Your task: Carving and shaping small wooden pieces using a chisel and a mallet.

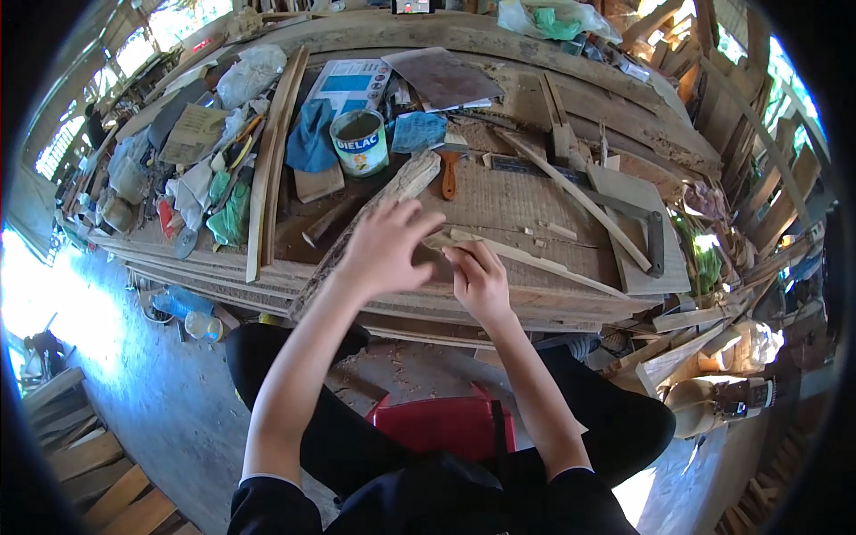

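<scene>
My left hand (385, 245) is raised over the front of the wooden workbench with its fingers spread, holding nothing. Beside it, the fingers of my right hand (481, 281) are pinched together on a small tan piece (436, 240) that looks like wood; its lower end is hidden by the fingers. A thin wooden strip (544, 264) lies on the bench just beyond my right hand. Past my left hand rests a rough length of wood (412, 176), partly covered by that hand. A brush with an orange handle (449, 181) lies beside its far end.
An open tin can (359, 143) stands by a blue cloth (311, 134). To the right lie a metal-and-wood square (655, 242) and a long stick (580, 201). Bags and tools clutter the left side (214, 169). A red stool (437, 426) is beneath me.
</scene>
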Motion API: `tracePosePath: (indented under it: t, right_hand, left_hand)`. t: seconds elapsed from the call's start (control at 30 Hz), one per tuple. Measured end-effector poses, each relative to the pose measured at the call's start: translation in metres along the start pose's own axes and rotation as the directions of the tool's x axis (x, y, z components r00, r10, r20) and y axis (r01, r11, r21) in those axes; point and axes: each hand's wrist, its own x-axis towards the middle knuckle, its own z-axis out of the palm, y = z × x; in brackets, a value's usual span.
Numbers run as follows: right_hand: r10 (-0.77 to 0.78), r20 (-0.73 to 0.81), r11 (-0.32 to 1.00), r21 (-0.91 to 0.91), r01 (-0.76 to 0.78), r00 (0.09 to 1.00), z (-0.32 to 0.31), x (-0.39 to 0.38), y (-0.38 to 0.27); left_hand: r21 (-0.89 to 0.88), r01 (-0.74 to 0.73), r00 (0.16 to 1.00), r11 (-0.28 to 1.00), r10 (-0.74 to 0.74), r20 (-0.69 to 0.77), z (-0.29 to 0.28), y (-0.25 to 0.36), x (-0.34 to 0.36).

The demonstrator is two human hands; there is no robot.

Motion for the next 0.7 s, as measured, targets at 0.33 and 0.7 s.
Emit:
tracePosePath:
  t: [0.33,0.7]
  right_hand:
    - [0.007,0.104,0.992,0.125,-0.02,0.995,-0.022,-0.01,-0.01]
    - [0.342,0.33,0.94,-0.124,-0.318,0.88,-0.171,0.055,-0.016]
  left_hand:
    - [-0.052,0.224,0.955,0.973,-0.209,0.208,0.037,0.032,-0.011]
    - [-0.302,-0.228,0.921,0.926,0.104,-0.374,0.049,0.022,-0.012]
